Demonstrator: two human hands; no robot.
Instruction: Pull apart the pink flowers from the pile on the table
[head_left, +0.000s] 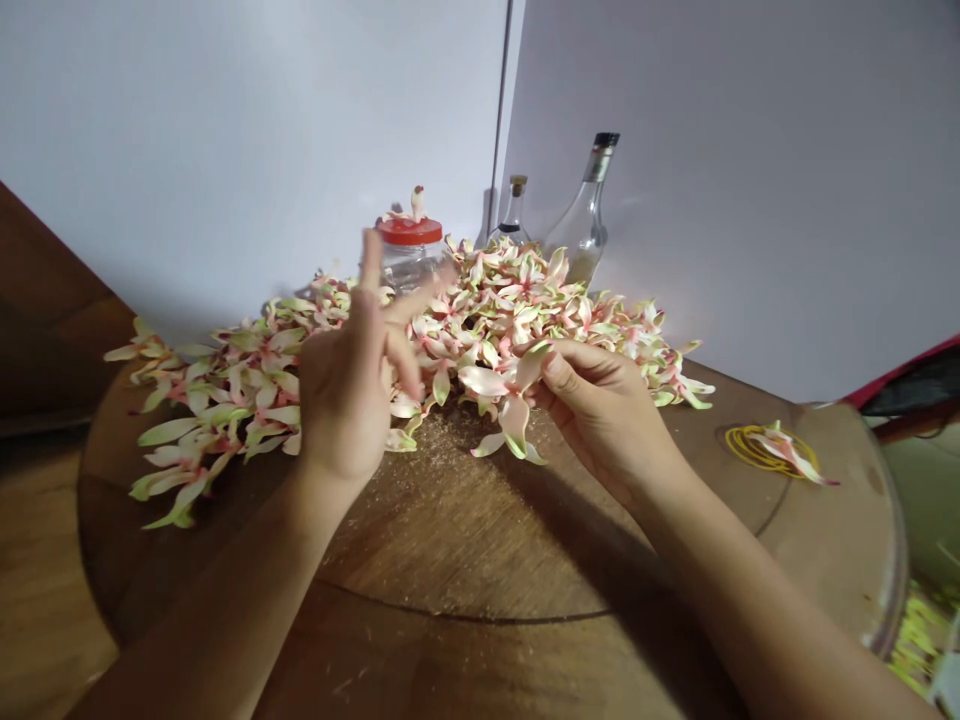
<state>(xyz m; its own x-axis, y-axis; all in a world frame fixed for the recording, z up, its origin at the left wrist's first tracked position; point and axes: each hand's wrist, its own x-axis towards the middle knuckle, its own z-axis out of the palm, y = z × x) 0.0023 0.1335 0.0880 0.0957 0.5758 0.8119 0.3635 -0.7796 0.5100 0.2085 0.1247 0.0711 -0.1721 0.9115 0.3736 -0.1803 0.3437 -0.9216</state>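
Observation:
A pale pink flower [514, 412] with green-tipped petals is pinched between the thumb and fingers of my right hand [600, 405], above the table. To its left, my left hand [352, 370] is raised with fingers spread, slightly blurred, holding nothing that I can see. Behind both hands spreads a large heap of similar pink and green flowers [525, 285], which reaches out to the left of my left hand. The left hand hides part of this heap.
On the round wooden table [465, 550] stand a red-lidded jar [411, 232] with a flower on top, a small corked bottle [515, 212] and a taller leaning bottle [585, 225]. Yellow rings [750, 450] with a single flower lie at right. White walls close off the back.

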